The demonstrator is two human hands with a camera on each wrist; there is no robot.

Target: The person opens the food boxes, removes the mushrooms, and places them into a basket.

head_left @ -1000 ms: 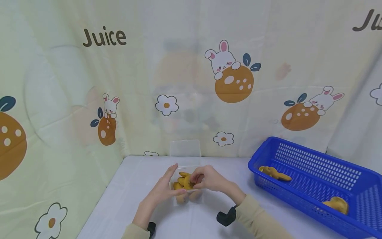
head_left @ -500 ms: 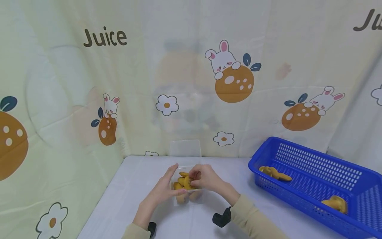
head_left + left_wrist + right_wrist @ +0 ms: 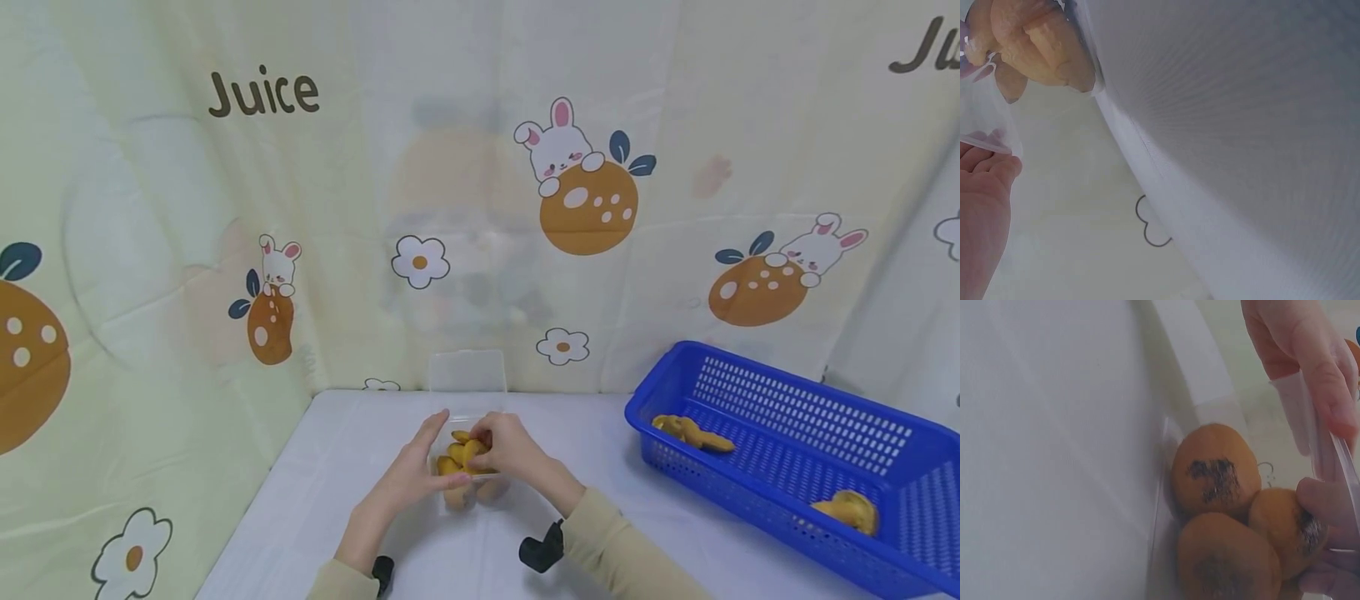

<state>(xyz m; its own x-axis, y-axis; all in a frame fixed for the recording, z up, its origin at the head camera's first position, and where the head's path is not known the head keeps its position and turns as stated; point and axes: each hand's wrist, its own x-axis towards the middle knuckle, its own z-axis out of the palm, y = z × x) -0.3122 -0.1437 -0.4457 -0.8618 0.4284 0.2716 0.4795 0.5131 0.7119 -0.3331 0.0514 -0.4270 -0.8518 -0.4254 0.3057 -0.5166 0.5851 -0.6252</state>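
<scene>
Holding clear box (image 3: pixel 487 477) in left hand (image 3: pixel 405 477), with thumb and forefinger spread wide; pinching yellow-brown piece (image 3: pixel 472 457) in right hand (image 3: pixel 516 450), with fingers curled in close; located inside box near front wall, just left of right knuckles, beside other pieces (image 3: pixel 448 463); partly covered by right fingers, exact contact hard to make out; cut off at upper left in left wrist view.

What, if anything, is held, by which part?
Left hand: clear plastic box, by its left side, thumb at the front rim. Whether the right hand grips a yellow piece inside cannot be told.
</scene>
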